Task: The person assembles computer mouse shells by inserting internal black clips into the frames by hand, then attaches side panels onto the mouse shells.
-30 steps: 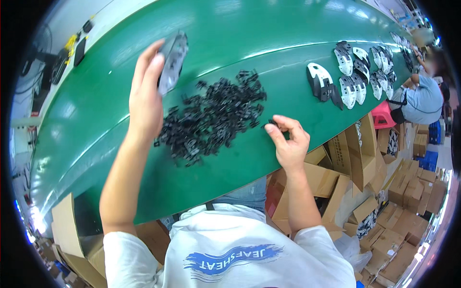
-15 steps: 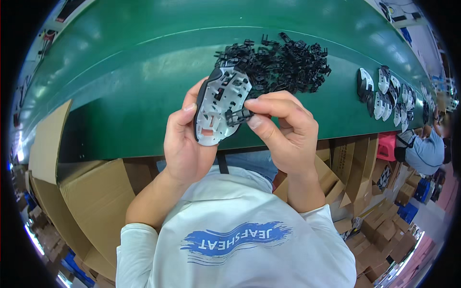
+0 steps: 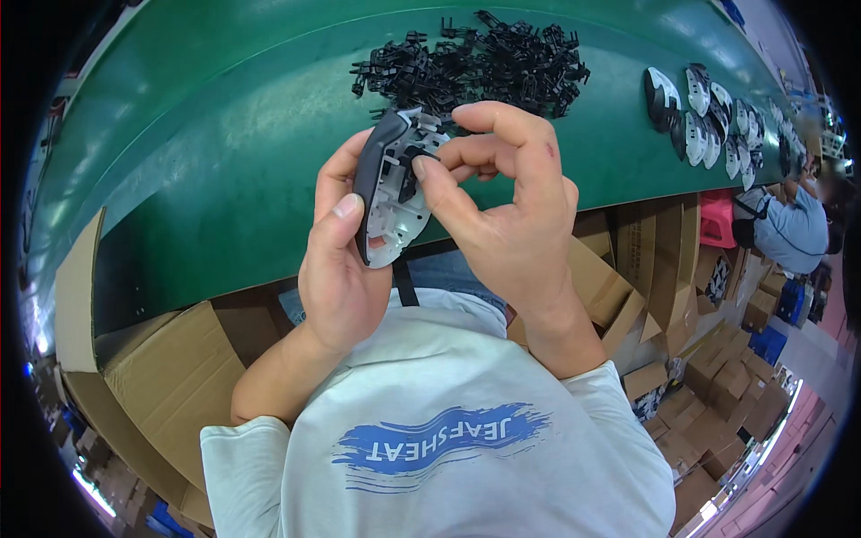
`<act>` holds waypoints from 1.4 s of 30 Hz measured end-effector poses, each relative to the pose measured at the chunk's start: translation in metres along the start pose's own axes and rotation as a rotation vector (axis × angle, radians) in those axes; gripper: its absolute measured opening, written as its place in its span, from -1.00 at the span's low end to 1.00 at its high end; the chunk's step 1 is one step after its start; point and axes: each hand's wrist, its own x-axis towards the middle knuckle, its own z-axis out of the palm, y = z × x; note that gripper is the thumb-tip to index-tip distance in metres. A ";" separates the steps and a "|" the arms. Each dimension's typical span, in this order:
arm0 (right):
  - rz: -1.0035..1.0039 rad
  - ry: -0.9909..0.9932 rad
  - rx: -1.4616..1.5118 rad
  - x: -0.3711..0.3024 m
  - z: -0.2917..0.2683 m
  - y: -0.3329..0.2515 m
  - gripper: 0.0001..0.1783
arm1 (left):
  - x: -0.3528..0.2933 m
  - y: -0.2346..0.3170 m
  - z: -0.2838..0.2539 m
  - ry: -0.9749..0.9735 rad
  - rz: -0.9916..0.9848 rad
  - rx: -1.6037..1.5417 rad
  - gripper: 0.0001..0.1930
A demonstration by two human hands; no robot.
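A curved plastic shell [image 3: 380,166] with a black outer rim and a white ribbed inside is tilted up in front of me. My left hand [image 3: 341,260] is closed around its left side, thumb along the black rim. Inside the shell sits a small black plastic bracket [image 3: 408,186], partly covered by fingers. My right hand [image 3: 516,202] has its thumb tip pressed on that bracket, with bent fingers behind the shell's right edge and the index finger raised off it. Beyond both hands, a heap of similar black brackets [image 3: 529,70] lies on the green table [image 3: 224,179].
More black-and-white shells [image 3: 704,134] lie in rows at the table's right. An open cardboard box [image 3: 175,368] stands at my left, with other cartons [image 3: 650,260] at my right. A pink stool [image 3: 717,218] and a seated person [image 3: 789,229] are farther right.
The black bracket has gone from between my right thumb and index finger into the shell's inside. The shell has turned to show more of its black side. My index finger has lifted away.
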 end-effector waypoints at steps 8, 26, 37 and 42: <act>-0.204 0.069 -0.085 -0.011 0.013 0.022 -0.62 | 0.002 -0.001 -0.002 0.071 -0.097 -0.231 -0.41; -0.397 -0.124 -0.289 -0.004 -0.005 0.024 -0.64 | -0.001 0.008 0.000 -0.001 -0.125 0.186 -0.39; -0.300 0.034 -0.084 -0.006 -0.010 0.022 -0.66 | -0.004 0.004 -0.005 -0.001 -0.172 -0.211 -0.41; 0.106 -0.028 0.178 -0.017 -0.005 0.027 -0.54 | -0.005 0.003 -0.006 -0.070 -0.241 -0.248 -0.39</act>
